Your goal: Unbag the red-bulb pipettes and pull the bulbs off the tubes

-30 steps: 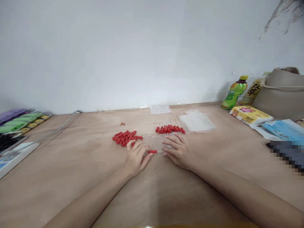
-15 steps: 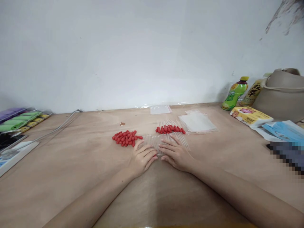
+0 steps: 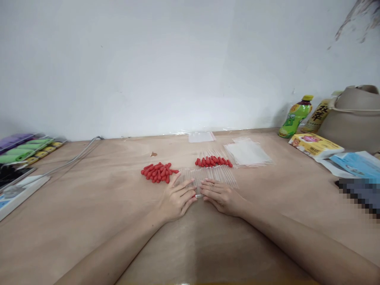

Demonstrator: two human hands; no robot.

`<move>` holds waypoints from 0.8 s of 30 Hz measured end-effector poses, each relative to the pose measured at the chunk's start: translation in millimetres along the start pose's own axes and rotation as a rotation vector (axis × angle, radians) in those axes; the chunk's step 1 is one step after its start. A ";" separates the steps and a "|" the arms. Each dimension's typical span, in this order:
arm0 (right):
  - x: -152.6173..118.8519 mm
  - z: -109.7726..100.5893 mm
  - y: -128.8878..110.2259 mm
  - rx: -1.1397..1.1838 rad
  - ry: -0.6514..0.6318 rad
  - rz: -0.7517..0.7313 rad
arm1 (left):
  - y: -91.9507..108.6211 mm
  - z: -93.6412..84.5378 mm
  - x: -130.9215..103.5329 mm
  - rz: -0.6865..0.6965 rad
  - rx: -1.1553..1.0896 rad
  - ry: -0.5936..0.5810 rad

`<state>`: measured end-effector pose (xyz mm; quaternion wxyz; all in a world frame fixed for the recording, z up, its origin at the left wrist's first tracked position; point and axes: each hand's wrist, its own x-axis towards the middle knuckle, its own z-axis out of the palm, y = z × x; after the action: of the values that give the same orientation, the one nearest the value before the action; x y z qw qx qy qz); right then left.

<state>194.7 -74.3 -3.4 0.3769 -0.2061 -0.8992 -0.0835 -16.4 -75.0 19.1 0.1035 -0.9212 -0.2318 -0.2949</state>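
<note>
My left hand (image 3: 178,198) is closed at thumb and fingers on a red rubber bulb (image 3: 194,195), mostly hidden by the fingertips. A short stretch of clear tube (image 3: 198,195) shows between the hands, its far end under the fingertips of my right hand (image 3: 224,196), which pinches it. Thin clear tubes (image 3: 221,174) lie side by side under and beyond both hands. Left of them is a heap of red rubber bulbs (image 3: 157,173). Behind the loose tubes, a row of droppers (image 3: 212,161) has red bulbs facing me.
Clear plastic bags (image 3: 249,152) lie behind on the right, another bag (image 3: 201,137) by the wall. Farther right are a green bottle (image 3: 297,116), a yellow tissue pack (image 3: 314,145) and a beige bag (image 3: 353,118). A grey cable (image 3: 74,158) and coloured rolls (image 3: 26,148) are at left.
My right hand's fingers have come down and closer together, baring more of the loose tubes. The left fingers have shifted slightly; both hands remain close together.
</note>
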 end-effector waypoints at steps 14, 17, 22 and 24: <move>-6.2 -4.1 2.7 0.034 0.083 -0.051 | -1.5 -4.1 -7.2 0.025 -0.024 0.042; -10.9 -7.9 12.4 0.016 0.129 0.011 | -4.4 -6.5 -11.8 -0.020 -0.003 0.085; -9.0 -12.6 26.5 -0.213 0.168 0.332 | -22.1 -7.6 -12.2 -0.199 0.044 0.201; -3.5 -11.0 27.5 -0.281 0.129 0.436 | -34.3 -10.5 -9.5 -0.316 0.025 0.236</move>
<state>216.0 -54.0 1.7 0.4101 -0.4397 -0.7872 -0.1374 -45.2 -52.1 23.7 0.0940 -0.8309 -0.3634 -0.4107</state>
